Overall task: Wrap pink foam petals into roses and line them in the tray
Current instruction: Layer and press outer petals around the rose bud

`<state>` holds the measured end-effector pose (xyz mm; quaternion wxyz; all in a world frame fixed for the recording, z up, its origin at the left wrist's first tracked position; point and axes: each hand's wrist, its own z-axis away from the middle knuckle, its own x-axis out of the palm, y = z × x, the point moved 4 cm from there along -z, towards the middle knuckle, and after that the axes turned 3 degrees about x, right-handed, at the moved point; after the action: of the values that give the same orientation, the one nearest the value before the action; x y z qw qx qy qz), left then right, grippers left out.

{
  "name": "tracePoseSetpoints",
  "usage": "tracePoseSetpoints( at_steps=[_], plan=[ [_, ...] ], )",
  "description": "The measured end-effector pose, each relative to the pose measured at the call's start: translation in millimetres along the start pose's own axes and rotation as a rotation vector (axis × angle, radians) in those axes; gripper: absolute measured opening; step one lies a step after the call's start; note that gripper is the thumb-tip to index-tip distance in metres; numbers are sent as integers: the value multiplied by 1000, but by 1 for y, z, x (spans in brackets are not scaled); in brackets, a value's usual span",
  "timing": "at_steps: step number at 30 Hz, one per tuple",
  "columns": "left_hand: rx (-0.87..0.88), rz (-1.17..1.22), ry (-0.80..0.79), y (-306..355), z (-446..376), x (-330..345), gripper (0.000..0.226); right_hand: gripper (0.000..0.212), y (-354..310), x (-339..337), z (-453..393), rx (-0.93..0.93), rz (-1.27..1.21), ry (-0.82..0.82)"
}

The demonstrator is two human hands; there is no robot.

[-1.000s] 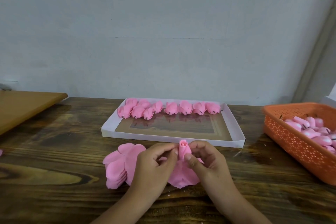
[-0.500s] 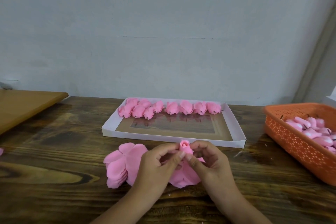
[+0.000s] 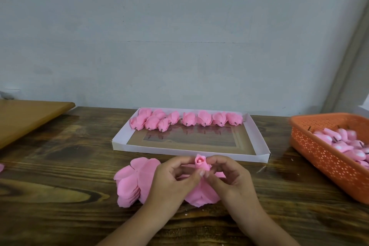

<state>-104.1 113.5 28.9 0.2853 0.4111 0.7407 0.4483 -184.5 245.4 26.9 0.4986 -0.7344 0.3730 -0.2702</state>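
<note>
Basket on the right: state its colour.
Orange, with small perforated holes; the basket shows best in the head view.

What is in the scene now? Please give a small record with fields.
in hands: left hand and right hand pinch a half-wrapped pink foam rose bud
loose stock: stack of flat pink foam petals on the dark wooden table
finished: pink foam roses along the far side of the white cardboard tray
right side: orange perforated plastic basket with pink buds
</note>
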Motion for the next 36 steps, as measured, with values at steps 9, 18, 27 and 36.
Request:
tracePoseSetpoints(
  at_steps=[9, 18, 27, 36],
  plan=[
    [21, 5, 138, 2, 1, -4, 28, 35, 7, -10, 1, 243, -73, 139],
    [21, 92, 244, 13, 1, -7, 25, 21, 9, 0, 0, 475, -291, 25],
    [-15, 96, 161, 8, 2, -4, 19, 21, 7, -13, -3, 422, -252, 153],
    [6, -56, 105, -3, 5, 1, 34, 17, -10, -12, -1, 134, -129, 196]
  ],
)
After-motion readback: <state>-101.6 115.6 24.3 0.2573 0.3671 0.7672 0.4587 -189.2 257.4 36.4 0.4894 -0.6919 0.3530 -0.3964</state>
